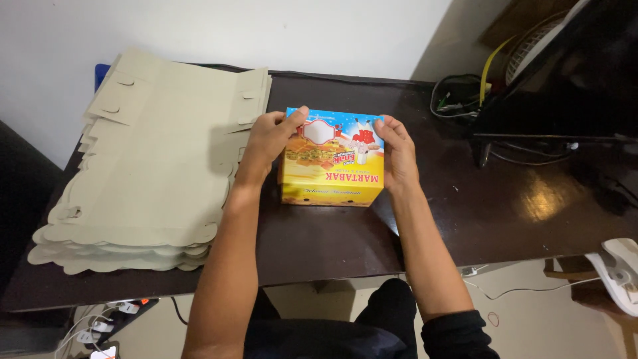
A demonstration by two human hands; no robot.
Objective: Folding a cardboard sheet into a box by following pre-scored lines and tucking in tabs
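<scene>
The left hand (271, 136) and right hand (399, 151) clasp opposite sides of a yellow and blue printed box (332, 159), fingers curled over its top edges. The box sits between them on the dark table (505, 206), just right of a stack of flat unfolded cardboard blanks (153, 166).

The box's (332, 163) side walls sit hidden behind both hands, left hand (269, 139) and right hand (399, 154). A fan (535, 43) and white object (621, 272) are cut off at the frame's right edge.
</scene>
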